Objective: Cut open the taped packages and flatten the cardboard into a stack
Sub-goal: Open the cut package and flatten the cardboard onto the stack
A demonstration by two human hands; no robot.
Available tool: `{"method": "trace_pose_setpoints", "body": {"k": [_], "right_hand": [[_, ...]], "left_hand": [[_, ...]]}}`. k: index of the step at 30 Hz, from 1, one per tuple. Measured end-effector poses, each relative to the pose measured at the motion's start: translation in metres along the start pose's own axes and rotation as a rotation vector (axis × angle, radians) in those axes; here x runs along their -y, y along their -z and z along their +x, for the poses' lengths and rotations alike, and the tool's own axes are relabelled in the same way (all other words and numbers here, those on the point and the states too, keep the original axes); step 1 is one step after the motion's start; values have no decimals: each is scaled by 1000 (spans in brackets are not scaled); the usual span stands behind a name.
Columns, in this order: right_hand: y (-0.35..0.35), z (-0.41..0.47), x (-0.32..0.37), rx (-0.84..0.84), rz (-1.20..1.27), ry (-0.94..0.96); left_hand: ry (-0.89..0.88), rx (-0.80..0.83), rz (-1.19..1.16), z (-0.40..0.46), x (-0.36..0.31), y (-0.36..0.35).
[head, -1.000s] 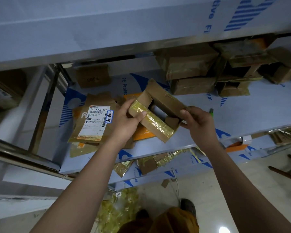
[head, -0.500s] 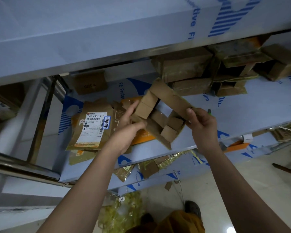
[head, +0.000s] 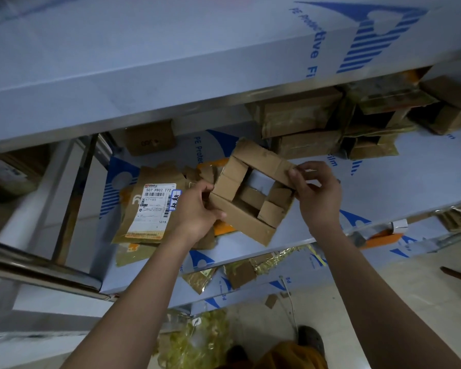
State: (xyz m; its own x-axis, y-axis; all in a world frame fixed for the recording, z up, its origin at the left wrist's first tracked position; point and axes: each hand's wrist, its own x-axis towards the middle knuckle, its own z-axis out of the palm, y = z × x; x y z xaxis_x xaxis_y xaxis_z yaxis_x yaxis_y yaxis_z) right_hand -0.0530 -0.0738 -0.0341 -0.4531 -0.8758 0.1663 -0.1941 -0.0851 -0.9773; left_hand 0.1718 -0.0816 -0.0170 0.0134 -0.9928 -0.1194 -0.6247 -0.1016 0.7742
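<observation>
The person holds an opened cardboard box (head: 246, 193) up over the table (head: 383, 198), one hand on each side. The left hand (head: 197, 206) grips the box's left edge, with its fingers (head: 206, 187) curled around the cardboard. The right hand (head: 317, 193) pinches the far right corner between thumb and fingers (head: 297, 173). The box is cut open already. Its flaps stick out and you can see right through the middle, so it looks like the squashing-flat step is going on now.

Just left of the left fingers, a pile of flat cardboard (head: 149, 209) with a white label lies on the table. I think that is the stack. Next, the hands likely need to push the box sides together until it goes flat, then lay it on that pile. Far past the right fingers, more taped packages (head: 301, 115) wait at the back of the table.
</observation>
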Motion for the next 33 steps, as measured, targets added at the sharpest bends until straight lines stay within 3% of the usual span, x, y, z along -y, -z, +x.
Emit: {"method": "trace_pose_setpoints", "body": {"k": [7,11,17,21,25,33], "right_hand": [[-7,3,-8,192,-296,161],[-3,2,-8,215,-318,190],[0,0,-4,227,-326,192],[2,-3,-2,236,-322,179],[-1,-5,-2,285,-298,132],[-16,-11,3,326,-320,1]], "left_hand": [[40,-15,-37,3,-3,-10],[84,-72,-113,4,-15,-18],[72,-253,143,13,-26,-28],[-31,-283,155,14,-29,-27],[-51,-253,-1,16,-20,-18],[186,-259,-436,-1,-15,-11]]}}
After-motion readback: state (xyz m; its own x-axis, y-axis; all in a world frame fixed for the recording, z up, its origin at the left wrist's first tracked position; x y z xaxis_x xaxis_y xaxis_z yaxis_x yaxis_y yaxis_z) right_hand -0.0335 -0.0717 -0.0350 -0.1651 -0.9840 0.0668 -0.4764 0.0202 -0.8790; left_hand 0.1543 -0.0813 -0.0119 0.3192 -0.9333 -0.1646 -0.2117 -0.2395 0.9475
